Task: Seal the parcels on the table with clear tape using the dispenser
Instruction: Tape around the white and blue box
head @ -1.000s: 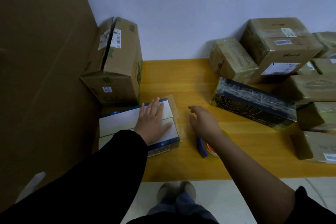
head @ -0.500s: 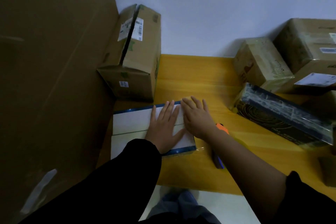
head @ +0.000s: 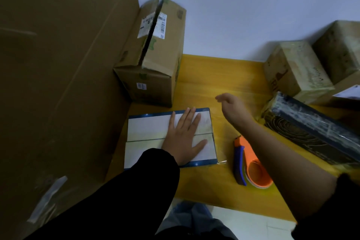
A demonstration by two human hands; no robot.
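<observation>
Left hand (head: 183, 138) lies flat and splayed on the white parcel (head: 148, 128); right hand (head: 232, 106) hovers relaxed, holding nothing.

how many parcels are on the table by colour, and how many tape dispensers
In view:
brown cardboard parcels: 3
white and blue parcel: 1
dark parcel: 1
tape dispenser: 1
total: 6

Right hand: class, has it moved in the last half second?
Yes. The right hand lay on the white parcel beside the left hand; now it is clear of it, past the parcel's right edge, above the table.
</observation>
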